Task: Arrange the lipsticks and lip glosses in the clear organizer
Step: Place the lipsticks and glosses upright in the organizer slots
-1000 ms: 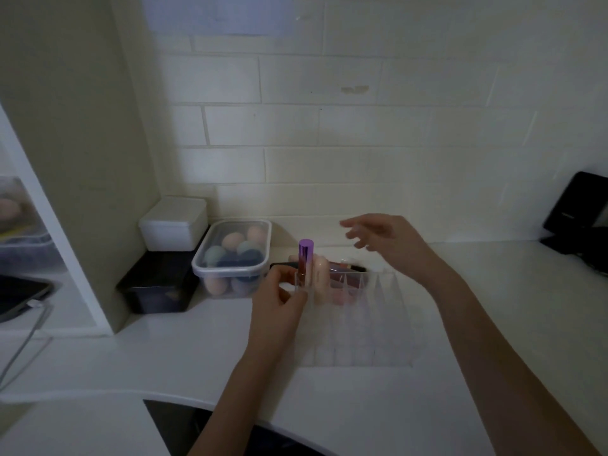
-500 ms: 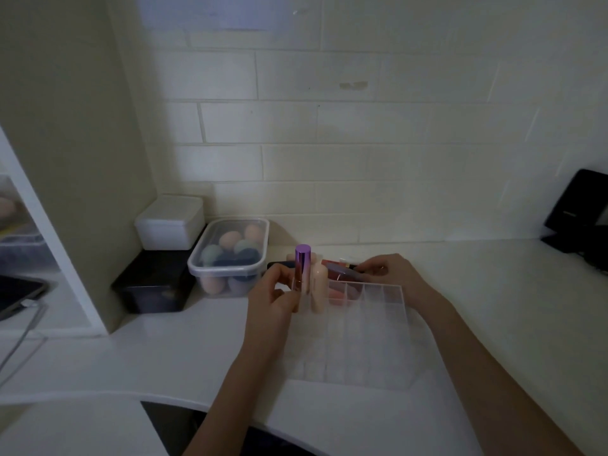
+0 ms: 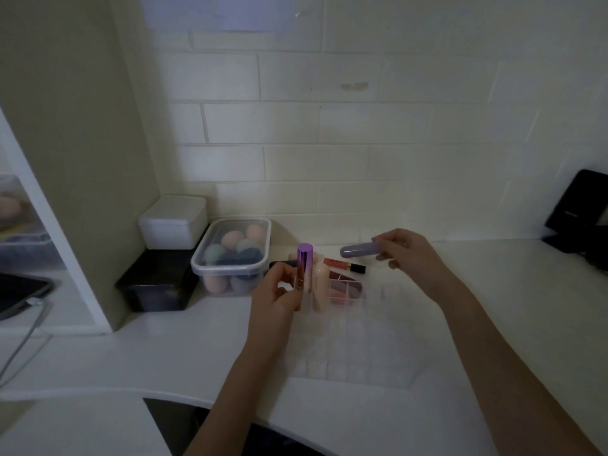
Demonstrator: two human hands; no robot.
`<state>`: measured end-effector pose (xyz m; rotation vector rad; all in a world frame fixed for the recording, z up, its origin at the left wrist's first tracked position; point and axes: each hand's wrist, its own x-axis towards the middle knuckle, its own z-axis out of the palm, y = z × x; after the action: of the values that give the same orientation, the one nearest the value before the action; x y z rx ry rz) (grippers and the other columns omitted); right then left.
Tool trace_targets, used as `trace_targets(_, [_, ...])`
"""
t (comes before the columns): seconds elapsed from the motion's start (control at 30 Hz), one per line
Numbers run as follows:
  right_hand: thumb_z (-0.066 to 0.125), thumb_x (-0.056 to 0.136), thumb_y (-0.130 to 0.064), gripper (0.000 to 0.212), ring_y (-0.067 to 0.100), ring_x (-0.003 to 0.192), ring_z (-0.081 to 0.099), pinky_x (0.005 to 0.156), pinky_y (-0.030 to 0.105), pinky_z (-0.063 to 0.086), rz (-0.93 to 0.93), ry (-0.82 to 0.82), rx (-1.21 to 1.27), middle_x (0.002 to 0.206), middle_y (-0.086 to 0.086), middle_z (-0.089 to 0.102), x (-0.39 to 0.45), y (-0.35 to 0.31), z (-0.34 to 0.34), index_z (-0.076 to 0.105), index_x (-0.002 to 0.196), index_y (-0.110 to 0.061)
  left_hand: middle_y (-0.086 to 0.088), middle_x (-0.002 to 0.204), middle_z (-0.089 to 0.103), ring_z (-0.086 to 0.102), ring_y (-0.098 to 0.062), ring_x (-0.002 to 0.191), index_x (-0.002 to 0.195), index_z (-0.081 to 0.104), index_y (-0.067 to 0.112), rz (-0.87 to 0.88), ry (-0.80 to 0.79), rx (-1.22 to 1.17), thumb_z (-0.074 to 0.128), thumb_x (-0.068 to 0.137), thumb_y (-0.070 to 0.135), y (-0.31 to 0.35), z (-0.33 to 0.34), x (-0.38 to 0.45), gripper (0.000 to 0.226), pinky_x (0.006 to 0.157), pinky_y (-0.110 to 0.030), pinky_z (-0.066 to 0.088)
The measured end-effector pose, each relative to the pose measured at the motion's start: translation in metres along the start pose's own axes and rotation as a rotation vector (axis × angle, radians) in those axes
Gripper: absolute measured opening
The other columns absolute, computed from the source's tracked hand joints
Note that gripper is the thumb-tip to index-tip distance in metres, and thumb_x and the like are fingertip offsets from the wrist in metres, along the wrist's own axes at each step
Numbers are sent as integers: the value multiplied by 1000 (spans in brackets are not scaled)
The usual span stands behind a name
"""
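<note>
Going left to right: off on the far left a white lidded box (image 3: 172,222) is sitting on a black box (image 3: 158,284), and next to them there's a clear tub of makeup sponges (image 3: 232,255). Then the person's left hand (image 3: 274,299) is gripping a lip product with a shiny purple cap (image 3: 304,268), fingers curled round its lower half, holding it upright right at the back-left corner of the clear organizer (image 3: 355,337); whether it's already sitting in a slot is hard to tell. A pale peach tube (image 3: 319,286) is standing just beside it, and a couple of reddish pieces are lying in the back compartments. Behind the organizer a gloss with a black cap (image 3: 345,265) is lying loose on the counter (image 3: 493,291). The right hand (image 3: 404,253) is pinching one end of a lavender tube (image 3: 357,250), carrying it sideways in the air above the back row. So it looks like the filling step is underway, early on, since most slots look empty. Next move probably calls for tipping the lavender tube upright over a free slot. No readable writing anywhere; too dim and blurry.
</note>
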<state>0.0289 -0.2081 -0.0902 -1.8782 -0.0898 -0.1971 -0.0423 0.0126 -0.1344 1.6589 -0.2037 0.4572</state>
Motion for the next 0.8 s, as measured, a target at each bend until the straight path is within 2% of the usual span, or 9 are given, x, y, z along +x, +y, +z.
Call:
trace_targets(0.13, [51,96,-18,11,14,61,60,62,23,48,-42,-62,285,80,10,63,0,-16,-3,59,100,-12,-3,74,57,47,-8,60,74,54,8,-6,6,-10,45,57,12,-1,0,0,19,50,-15,37])
trace_targets(0.2, [55,93,-19,8,14,58,58,61,24,49,-85,-22,305,70,7,60,-2,-23,-1,55,91,-12,-2,73,56,46,-7,59,74,54,7,-2,5,-2,45,58,11,-1,0,0,19,50,-14,37])
trace_targets(0.27, [57,92,-18,14,16,57,57,60,26,48,-138,-15,305,66,8,59,-3,-28,3,54,81,-11,0,72,56,45,-7,57,74,54,7,-3,3,1,45,58,12,-2,0,0,19,50,-14,36])
trace_targets(0.37, [55,92,-14,10,23,74,66,65,29,52,-182,-102,351,79,14,64,-7,-34,6,59,85,-9,-2,73,56,46,-8,58,74,54,9,-18,-1,3,45,58,12,-1,0,1,19,51,-16,37])
trace_targets(0.47, [47,96,-11,18,16,88,71,71,23,55,-195,-208,340,90,10,70,-11,-39,9,64,94,-11,-11,77,58,50,-18,64,76,55,7,-27,-4,0,45,58,12,-1,0,1,21,56,-29,40])
trace_targets(0.53, [43,98,-11,24,12,90,70,73,22,56,-184,-258,333,94,8,72,-14,-43,10,66,100,-14,-15,80,59,51,-20,65,78,56,5,-32,-5,6,45,58,13,-1,0,1,24,57,-32,40])
trace_targets(0.63, [39,99,-12,27,12,93,68,76,23,55,-172,-323,350,100,9,70,-18,-47,12,65,108,-13,-12,80,60,51,-16,65,78,56,6,-33,-6,21,45,59,14,-1,0,1,24,57,-30,41])
trace_targets(0.8, [35,100,-11,31,17,97,68,84,29,56,-169,-394,361,103,9,70,-21,-53,12,63,114,-15,-16,84,60,53,-33,72,79,56,5,-22,-12,29,45,61,14,1,0,0,23,60,-36,43])
